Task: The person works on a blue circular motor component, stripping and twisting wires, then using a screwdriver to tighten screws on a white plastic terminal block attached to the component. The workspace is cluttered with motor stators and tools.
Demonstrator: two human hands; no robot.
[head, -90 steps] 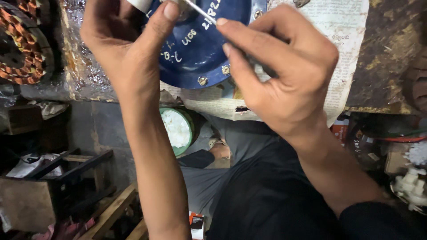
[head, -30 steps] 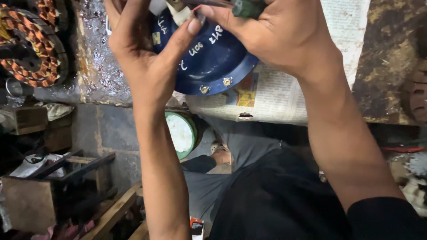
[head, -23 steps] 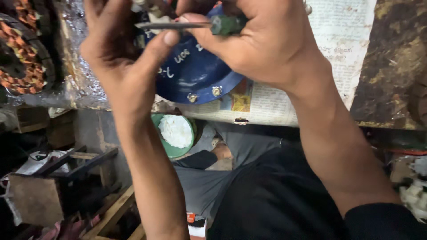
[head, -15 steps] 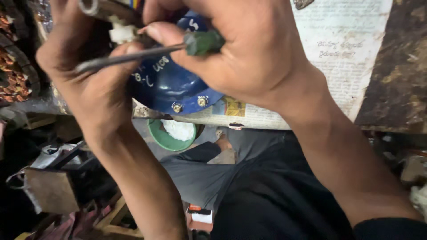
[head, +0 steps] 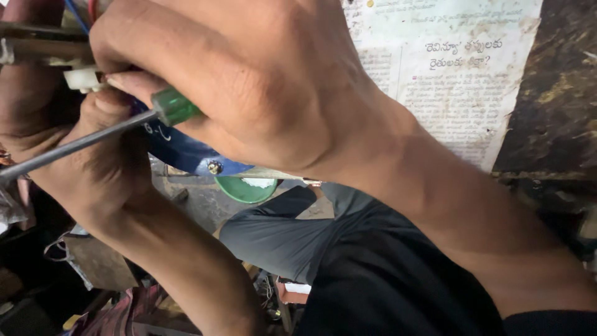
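The right hand (head: 249,81) fills the upper middle of the view, its fingers curled tight around a screwdriver (head: 99,134). Only the green end of the handle is seen below the fingers; the grey metal shaft runs down and to the left, out past the left edge of the view. The tip is not seen.

The left hand (head: 68,155) is placed under and behind the shaft, at the left. Its fingers are closed around a small white plastic part (head: 82,78), from which a blue wire (head: 76,14) and a red one are led upward. How firmly the part is gripped cannot be told, as most of the hand is hidden by the right one.

A blue round metal cover (head: 186,155) is seen just below both hands, at the front edge of the bench. A brass screw is set in its rim. Most of the cover is hidden behind the right hand.

A sheet of newspaper (head: 454,68) is spread over the bench, reaching its front edge. To the right of the sheet, the dark worn surface of the bench (head: 553,112) is exposed.

Below the bench edge, a green bowl (head: 245,188) is noted on the floor, partly hidden by a grey trouser leg (head: 280,233). Dark cloth is seen at the bottom right.
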